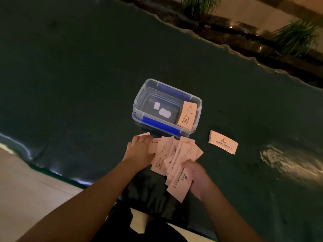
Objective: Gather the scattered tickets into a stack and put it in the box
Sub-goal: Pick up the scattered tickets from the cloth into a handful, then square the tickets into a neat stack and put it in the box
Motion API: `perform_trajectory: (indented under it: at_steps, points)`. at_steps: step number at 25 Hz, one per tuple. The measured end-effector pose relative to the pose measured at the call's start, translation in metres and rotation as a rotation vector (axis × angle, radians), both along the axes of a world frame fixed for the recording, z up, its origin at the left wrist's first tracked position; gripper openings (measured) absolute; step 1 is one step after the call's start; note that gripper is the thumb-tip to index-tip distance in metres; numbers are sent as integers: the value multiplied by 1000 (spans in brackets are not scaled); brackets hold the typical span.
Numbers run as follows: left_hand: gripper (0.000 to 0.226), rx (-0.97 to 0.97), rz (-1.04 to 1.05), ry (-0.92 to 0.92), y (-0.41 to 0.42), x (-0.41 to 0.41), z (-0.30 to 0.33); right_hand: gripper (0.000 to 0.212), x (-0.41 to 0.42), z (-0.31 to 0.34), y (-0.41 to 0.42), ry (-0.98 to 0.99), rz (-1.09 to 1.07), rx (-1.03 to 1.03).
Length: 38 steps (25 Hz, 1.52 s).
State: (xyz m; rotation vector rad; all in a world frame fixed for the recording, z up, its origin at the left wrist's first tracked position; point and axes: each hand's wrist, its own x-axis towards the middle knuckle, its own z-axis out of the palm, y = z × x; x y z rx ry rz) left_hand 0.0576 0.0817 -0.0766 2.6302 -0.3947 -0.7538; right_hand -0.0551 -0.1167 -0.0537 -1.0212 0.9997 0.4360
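Observation:
Several pale pink paper tickets point(172, 154) lie fanned in a loose pile on the dark green table, just in front of a clear plastic box point(139, 95) with blue clips. My left hand point(139, 150) presses flat on the pile's left side. My right hand point(196, 179) holds the pile's near right part, thumb on top of a long ticket. One neat stack of tickets point(187, 115) leans inside the box at its right end. Another neat stack point(223, 142) lies on the table to the right of the box.
The dark green table point(78, 84) has a wavy far edge point(227, 47) and a near edge by my body. Potted plants point(295, 35) stand beyond the far edge. Two white labels point(162, 110) show on the box bottom. Pale floor point(26, 186) lies at the lower left.

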Motion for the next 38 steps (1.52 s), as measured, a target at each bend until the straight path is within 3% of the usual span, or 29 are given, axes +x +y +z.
perform_trajectory:
  at_steps: [4,7,9,12,17,21,27,32,38]
  points:
    - [63,155,-107,-9,-5,1,0,46,11,-10,14,-16,-19,-5]
    - [49,180,-34,48,-3,-9,3,53,21,-15,20,-4,-22,-79]
    - [46,104,167,89,1,-14,4,53,27,-15,23,2,-7,-128]
    - [60,-118,480,203,5,-12,3,54,33,-12,28,16,1,-153]
    - [62,-276,493,411,-4,-7,7,53,43,-6,36,21,28,-141]
    - [57,-379,527,553,-13,-8,18,64,45,-6,50,-10,38,-124]
    - [87,-499,555,708,-17,-16,9,60,46,-2,60,-7,-3,-138]
    - [49,-535,552,795,-13,-19,16,56,46,7,59,16,-5,-56]
    - [35,-596,477,833,11,-12,17,58,41,11,77,-52,55,-85]
